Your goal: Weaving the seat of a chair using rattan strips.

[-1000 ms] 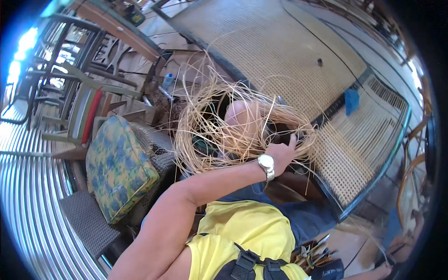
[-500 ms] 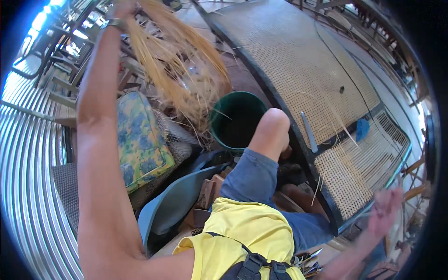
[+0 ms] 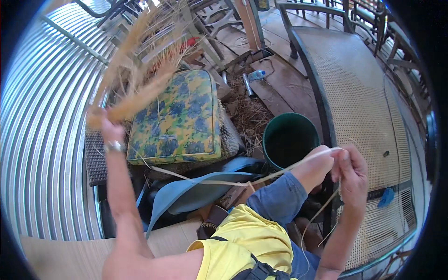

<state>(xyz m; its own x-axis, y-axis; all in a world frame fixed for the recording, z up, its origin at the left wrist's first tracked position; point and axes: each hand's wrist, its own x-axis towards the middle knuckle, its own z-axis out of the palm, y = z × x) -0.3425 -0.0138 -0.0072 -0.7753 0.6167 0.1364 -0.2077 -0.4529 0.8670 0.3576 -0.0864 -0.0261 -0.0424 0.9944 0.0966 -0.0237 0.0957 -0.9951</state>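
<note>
At the left, my left hand point(image 3: 112, 131) is closed around a loose bundle of straw-coloured cane strands point(image 3: 144, 99), blurred and swinging upward. My right hand point(image 3: 352, 175) pinches a single long cane strand point(image 3: 224, 182) beside my bare knee. That pale strand runs leftward across my leg toward the left hand's side, and a thinner tail hangs below the right wrist. A bench-like frame with a woven cane panel point(image 3: 359, 112) stands just right of my right hand. Part of its lower section has only parallel strands.
A green bucket point(image 3: 270, 135) stands in front of my knee. To the left lie a camouflage-patterned padded case point(image 3: 179, 116) and a blue curved plastic piece point(image 3: 200, 191). Corrugated metal sheeting point(image 3: 51, 140) bounds the left side. A plastic bottle point(image 3: 256, 74) and cane scraps lie on the floor ahead.
My left hand has come back nearer with the bundle, off the far floor. My right hand has moved up and inward to my knee, the strand now stretched across. The view has shifted left.
</note>
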